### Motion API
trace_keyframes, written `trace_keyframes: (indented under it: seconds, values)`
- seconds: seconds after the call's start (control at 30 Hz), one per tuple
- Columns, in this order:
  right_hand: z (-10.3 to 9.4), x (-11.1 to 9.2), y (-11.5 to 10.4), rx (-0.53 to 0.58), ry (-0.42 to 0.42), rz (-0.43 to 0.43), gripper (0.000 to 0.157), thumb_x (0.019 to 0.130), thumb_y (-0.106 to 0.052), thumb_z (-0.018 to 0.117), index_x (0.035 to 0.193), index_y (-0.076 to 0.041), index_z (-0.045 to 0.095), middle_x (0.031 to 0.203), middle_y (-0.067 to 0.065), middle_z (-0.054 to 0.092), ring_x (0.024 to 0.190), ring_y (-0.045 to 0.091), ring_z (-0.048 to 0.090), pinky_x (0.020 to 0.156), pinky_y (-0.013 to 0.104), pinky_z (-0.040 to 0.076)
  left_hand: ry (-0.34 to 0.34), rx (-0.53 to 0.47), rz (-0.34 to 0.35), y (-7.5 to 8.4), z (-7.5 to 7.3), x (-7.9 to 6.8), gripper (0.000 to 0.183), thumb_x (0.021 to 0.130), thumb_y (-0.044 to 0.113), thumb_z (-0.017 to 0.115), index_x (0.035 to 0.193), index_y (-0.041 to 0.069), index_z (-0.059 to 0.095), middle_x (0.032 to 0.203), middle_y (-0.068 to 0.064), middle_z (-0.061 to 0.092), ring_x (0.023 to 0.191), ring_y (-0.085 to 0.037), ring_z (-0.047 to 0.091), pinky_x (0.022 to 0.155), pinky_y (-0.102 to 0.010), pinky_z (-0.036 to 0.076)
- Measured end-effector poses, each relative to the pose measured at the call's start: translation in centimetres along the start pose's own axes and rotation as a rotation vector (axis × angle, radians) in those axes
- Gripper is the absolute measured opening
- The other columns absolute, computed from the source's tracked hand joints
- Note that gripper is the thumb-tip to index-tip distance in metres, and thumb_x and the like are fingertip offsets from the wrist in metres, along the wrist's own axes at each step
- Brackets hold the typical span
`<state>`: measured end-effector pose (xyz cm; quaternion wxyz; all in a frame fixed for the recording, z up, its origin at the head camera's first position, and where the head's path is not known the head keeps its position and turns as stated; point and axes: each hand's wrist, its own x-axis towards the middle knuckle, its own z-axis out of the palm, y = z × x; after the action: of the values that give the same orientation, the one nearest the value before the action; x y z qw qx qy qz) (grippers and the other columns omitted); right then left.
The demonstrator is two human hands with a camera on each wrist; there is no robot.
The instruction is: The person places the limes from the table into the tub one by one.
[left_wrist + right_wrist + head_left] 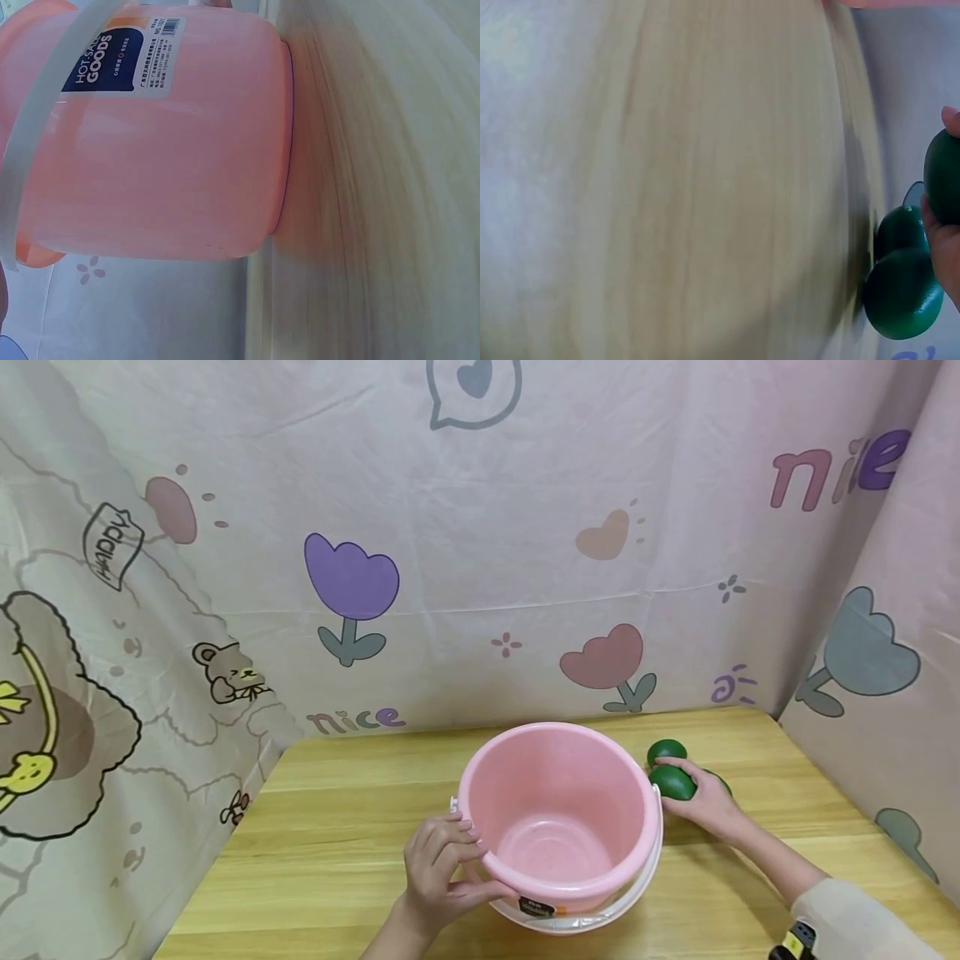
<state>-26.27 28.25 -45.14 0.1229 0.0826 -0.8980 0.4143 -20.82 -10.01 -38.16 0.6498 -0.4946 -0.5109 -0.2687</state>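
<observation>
A pink plastic bucket stands upright on the wooden table, and its inside looks bare. My left hand grips the bucket's left front rim, thumb along the outside. To the right of the bucket, my right hand holds a dark green, egg-shaped avocado beside the rim. Another avocado lies just behind it, and a third shows partly behind the hand. The right wrist view has the held avocado raised off the table, near the two others.
The bucket's white handle hangs down round its front right side. A label is stuck on the bucket's wall. Printed cloth walls in the wooden table at the back and both sides.
</observation>
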Motion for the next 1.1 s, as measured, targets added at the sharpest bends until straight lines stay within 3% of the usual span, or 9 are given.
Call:
trace_keyframes:
  seconds: [0.27, 0.53, 1.1]
  values:
    - [-0.5, 0.0, -0.2, 0.031, -0.021, -0.015, 0.062, 0.073, -0.012, 0.079, 0.127, -0.003, 0.051, 0.12, 0.034, 0.054, 0.091, 0.035, 0.059, 0.07, 0.033, 0.051, -0.002, 0.001, -0.007, 0.0, 0.0, -0.1, 0.053, 0.075, 0.053, 0.072, 0.065, 0.004, 0.055, 0.067, -0.008, 0.057, 0.064, -0.018, 0.055, 0.061, -0.031, 0.055]
    - [-1.6, 0.2, -0.8, 0.01, -0.07, -0.013, 0.064, 0.075, -0.019, 0.079, 0.13, -0.005, 0.049, 0.121, 0.033, 0.053, 0.092, 0.034, 0.058, 0.069, 0.034, 0.051, 0.004, 0.004, -0.005, 0.0, 0.0, -0.1, 0.053, 0.076, 0.053, 0.071, 0.065, 0.004, 0.055, 0.067, -0.008, 0.057, 0.064, -0.018, 0.055, 0.061, -0.03, 0.055]
    - [-2.8, 0.9, -1.9, -0.004, -0.081, -0.006, 0.063, 0.075, -0.022, 0.079, 0.129, -0.005, 0.051, 0.119, 0.032, 0.055, 0.092, 0.032, 0.057, 0.069, 0.032, 0.049, -0.002, 0.002, -0.004, 0.0, 0.0, -0.1, 0.053, 0.076, 0.053, 0.071, 0.065, 0.004, 0.055, 0.067, -0.008, 0.057, 0.064, -0.018, 0.055, 0.06, -0.031, 0.055]
